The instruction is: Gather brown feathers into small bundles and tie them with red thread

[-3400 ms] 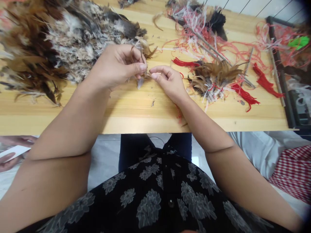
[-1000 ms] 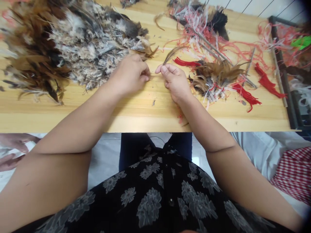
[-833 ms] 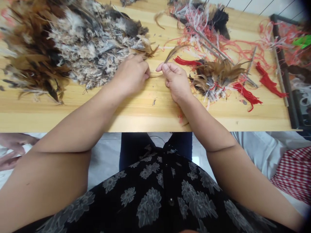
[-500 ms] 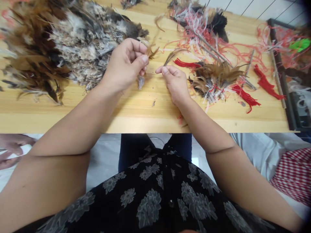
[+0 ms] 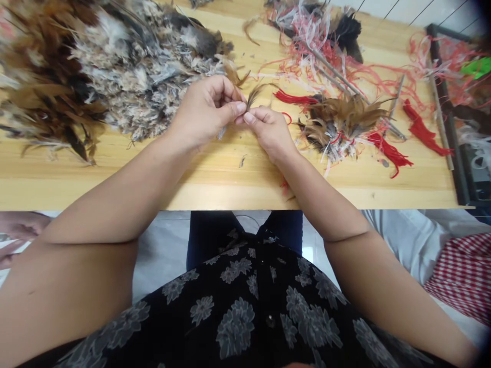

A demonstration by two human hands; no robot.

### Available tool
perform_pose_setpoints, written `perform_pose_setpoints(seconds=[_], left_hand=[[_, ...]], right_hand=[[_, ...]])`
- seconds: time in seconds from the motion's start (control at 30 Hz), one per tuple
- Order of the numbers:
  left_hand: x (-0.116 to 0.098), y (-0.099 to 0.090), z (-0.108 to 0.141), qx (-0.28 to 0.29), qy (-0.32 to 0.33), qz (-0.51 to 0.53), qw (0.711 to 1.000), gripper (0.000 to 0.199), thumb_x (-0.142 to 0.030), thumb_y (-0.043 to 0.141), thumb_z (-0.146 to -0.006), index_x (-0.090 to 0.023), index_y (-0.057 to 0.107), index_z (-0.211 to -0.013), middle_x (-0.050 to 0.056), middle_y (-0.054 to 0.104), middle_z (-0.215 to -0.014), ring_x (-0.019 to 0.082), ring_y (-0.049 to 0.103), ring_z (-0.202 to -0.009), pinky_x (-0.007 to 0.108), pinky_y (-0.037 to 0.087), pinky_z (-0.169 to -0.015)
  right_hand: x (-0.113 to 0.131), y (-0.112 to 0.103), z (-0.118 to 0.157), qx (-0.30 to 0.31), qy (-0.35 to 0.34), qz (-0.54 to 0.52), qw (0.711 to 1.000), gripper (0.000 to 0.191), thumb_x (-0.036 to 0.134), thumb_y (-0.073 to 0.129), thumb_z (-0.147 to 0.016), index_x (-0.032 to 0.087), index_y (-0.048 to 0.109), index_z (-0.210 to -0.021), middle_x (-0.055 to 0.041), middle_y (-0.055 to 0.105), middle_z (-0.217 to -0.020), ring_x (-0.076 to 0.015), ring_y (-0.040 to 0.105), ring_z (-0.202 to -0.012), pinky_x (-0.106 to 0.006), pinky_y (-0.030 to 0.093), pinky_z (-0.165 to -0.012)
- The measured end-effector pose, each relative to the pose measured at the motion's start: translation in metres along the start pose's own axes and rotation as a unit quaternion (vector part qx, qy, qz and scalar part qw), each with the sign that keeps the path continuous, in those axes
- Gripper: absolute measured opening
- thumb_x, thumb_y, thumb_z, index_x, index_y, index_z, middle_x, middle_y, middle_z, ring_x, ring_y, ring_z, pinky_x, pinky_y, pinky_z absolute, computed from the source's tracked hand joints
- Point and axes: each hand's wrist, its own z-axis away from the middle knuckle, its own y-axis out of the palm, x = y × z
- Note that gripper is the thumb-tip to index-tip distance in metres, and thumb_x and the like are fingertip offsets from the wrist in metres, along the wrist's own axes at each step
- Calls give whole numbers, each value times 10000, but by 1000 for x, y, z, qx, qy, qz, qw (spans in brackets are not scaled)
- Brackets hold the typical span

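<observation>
My left hand (image 5: 215, 108) and my right hand (image 5: 271, 132) meet fingertip to fingertip above the table, both pinched closed. Between the fingertips stands a small tuft of brown feathers (image 5: 253, 94), its base hidden by the fingers. Another brown feather tip shows behind my left thumb and index finger. A large heap of grey and brown feathers (image 5: 130, 76) lies just left of my left hand. To the right of my right hand rests a bundle of brown feathers (image 5: 345, 120) tied with red and white strands.
Red yarn tassels (image 5: 425, 130) lie at the right. Behind are tangled pink and white strings (image 5: 303, 36) with thin sticks (image 5: 337, 79). A dark-framed tray (image 5: 441, 102) stands at the right end of the wooden table (image 5: 215, 189). At lower left, another person's hands (image 5: 19, 232) show.
My hands have come together. The feather in my right hand has moved left to my left fingertips, and my left hand has lowered slightly.
</observation>
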Motion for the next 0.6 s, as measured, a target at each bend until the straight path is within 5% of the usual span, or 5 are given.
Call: perform_pose_setpoints(seconds=[0.17, 0.33, 0.6], left_hand=[[2, 0, 1, 3, 21, 0, 1000, 668, -758, 1140, -749, -248, 726, -869, 0, 655, -735, 193, 658, -599, 350, 503, -624], [-3, -2, 5, 58, -51, 21, 997, 613, -669, 1157, -820, -263, 706, -910, 13, 673, -737, 234, 696, -652, 383, 569, -667], [2, -13, -2, 36, -49, 36, 998, 672, -703, 1175, -696, -259, 679, -784, 15, 656, -705, 152, 532, -567, 323, 413, -553]], right_hand=[[8, 2, 2, 18, 14, -5, 1000, 434, 586, 778, -1140, 222, 807, -905, -16, 786, -965, -196, 742, -1013, -404, 638, -1176], [12, 0, 3, 45, 10, 27, 999, 432, 569, 787, -1137, 238, 737, -863, -21, 786, -972, -225, 731, -1073, -432, 622, -1233], [13, -1, -2, 31, 24, -71, 997, 465, 664, 845, -1072, 223, 765, -951, -2, 847, -1029, -209, 810, -1205, -451, 647, -1246]])
